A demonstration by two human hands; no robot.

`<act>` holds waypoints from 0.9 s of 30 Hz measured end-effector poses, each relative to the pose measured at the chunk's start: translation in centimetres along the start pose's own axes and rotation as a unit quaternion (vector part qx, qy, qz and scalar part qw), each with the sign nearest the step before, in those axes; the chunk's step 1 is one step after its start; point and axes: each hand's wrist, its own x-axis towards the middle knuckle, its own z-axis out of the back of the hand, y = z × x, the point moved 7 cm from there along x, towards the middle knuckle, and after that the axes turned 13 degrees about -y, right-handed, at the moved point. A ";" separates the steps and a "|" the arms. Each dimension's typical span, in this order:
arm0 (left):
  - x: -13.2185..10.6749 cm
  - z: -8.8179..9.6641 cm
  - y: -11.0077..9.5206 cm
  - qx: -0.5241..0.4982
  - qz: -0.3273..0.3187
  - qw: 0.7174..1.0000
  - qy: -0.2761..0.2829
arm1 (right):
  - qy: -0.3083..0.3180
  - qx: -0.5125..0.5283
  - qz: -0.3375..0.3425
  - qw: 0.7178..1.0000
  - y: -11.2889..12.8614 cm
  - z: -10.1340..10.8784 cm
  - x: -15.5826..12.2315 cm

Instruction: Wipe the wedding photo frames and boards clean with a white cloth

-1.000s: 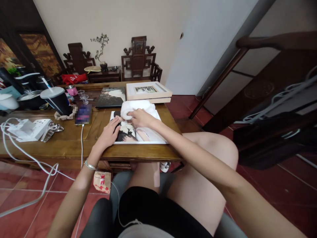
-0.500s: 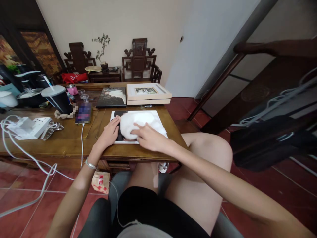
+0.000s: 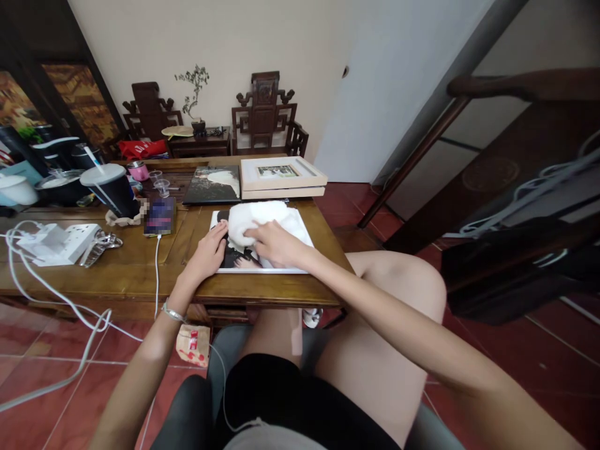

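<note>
a slim silver bracelet [image 3: 173, 312], black shorts [image 3: 290, 384], a pale grey top [image 3: 274, 439].

From afar, I cannot see the part of the photo panel [image 3: 234, 257] beneath the white cloth [image 3: 244, 219], nor read the pixelated phone [image 3: 158, 216] at nine o'clock.

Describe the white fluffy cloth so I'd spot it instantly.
Find the brown wooden table; near its right end lies a rectangular white-edged photo panel. The white fluffy cloth rests on that panel, beneath the right hand. Unlike the printed panel, it's plain and bunched.
</note>
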 end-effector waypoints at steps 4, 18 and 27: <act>0.0 0.0 0.0 0.003 0.002 1.000 -0.002 | -0.005 0.036 0.049 0.998 1.9 1.2 -6.5; -0.1 2.1 -1.1 -0.040 0.015 0.994 -0.099 | -0.018 -0.024 -0.061 0.998 2.1 1.9 1.0; -0.3 2.2 -1.1 -0.046 0.041 0.990 -0.123 | -0.008 0.086 0.114 0.990 4.9 0.3 -5.1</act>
